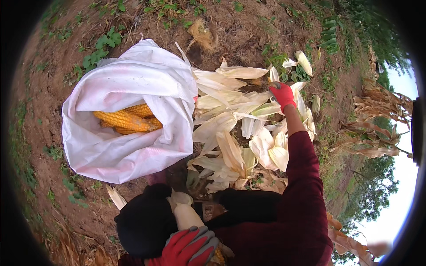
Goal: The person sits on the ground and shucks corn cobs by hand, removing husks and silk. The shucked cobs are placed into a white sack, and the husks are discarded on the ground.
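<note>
My left hand (pixel 189 246), in a red and grey glove, is closed around a corn ear (pixel 219 256) in my lap. Pale husk (pixel 188 216) still wraps much of that ear, and some yellow kernels show below my fingers. My right arm reaches out over a heap of dry corn husks (pixel 229 103). At its far side my right hand (pixel 282 94), in a red glove, has its fingers curled among the husk leaves; whether it grips one is hidden. A white woven sack (pixel 133 83) stands with its mouth open, and several bare yellow corn cobs (pixel 129 119) lie inside.
My black-trousered knee (pixel 143 222) is beside the sack. An ear in husk (pixel 303 63) lies on the soil beyond my right hand. A tuft of corn silk (pixel 201 35) and green weeds (pixel 103 46) are on the ground. Dry corn stalks (pixel 379 116) stand at the right.
</note>
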Available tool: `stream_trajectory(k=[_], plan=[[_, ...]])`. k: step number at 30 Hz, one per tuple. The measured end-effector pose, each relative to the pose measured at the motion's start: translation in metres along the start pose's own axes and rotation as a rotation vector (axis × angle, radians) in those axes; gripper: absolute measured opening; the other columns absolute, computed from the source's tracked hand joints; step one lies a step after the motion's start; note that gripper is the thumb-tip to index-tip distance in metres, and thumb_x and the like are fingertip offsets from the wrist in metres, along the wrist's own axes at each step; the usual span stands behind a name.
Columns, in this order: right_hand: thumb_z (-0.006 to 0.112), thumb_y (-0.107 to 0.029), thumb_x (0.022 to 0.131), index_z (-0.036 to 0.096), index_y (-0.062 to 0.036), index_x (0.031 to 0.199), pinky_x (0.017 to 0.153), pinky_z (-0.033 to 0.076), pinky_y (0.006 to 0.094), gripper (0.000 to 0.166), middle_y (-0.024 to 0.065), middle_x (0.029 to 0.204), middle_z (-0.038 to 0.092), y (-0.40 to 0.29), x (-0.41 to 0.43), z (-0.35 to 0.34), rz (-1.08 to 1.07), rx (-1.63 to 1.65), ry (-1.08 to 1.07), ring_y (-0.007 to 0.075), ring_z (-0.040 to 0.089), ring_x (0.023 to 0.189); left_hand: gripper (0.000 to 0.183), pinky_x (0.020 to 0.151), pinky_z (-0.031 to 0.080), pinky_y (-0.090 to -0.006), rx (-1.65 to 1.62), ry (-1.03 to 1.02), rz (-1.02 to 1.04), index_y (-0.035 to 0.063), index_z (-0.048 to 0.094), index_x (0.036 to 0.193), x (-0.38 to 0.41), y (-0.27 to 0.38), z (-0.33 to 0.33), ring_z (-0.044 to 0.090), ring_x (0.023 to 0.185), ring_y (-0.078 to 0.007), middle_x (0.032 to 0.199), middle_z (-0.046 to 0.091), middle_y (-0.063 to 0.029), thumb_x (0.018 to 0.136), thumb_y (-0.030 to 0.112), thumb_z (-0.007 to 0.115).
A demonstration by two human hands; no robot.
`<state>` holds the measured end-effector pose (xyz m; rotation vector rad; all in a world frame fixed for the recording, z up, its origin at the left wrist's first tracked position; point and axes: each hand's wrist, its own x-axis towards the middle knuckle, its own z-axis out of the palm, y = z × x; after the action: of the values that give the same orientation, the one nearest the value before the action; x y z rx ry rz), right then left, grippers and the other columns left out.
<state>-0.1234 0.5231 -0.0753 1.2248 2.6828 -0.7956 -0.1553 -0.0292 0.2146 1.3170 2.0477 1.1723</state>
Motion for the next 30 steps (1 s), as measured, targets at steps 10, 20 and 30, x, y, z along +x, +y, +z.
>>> stream_trajectory(k=[10,20,30], plan=[[0.058,-0.019,0.091,0.062,-0.0011,0.103,0.050,0.049,0.0245,0.022,0.0096,0.079,0.066,-0.036,-0.099,-0.089,0.122,0.630,0.050,0.0178,0.065,0.058,0.041,0.094,0.045,-0.0465,-0.065,0.003,0.077,0.0023,0.059,0.114,-0.022,0.001,0.001,0.056,0.111,-0.0339,0.121,0.058,-0.0156,0.074,0.012,0.059],[0.055,-0.025,0.094,0.060,-0.0080,0.089,0.035,0.029,0.0236,0.018,0.0012,0.050,0.051,-0.095,-0.114,-0.165,0.105,0.584,-0.054,0.0084,0.039,0.035,0.041,0.094,0.045,-0.0472,-0.091,0.049,0.098,0.0025,0.060,0.112,-0.034,-0.003,-0.003,0.055,0.112,-0.0350,0.120,0.058,-0.0153,0.071,0.011,0.063],[0.054,-0.029,0.094,0.058,-0.0079,0.096,0.048,0.038,0.0235,0.021,0.0076,0.076,0.064,-0.200,-0.024,-0.100,-0.143,0.984,-0.165,0.0106,0.055,0.055,0.046,0.095,0.044,-0.0441,-0.093,0.023,0.058,0.0036,0.059,0.117,-0.031,-0.010,-0.004,0.054,0.115,-0.0327,0.124,0.057,-0.0130,0.072,0.012,0.061]])
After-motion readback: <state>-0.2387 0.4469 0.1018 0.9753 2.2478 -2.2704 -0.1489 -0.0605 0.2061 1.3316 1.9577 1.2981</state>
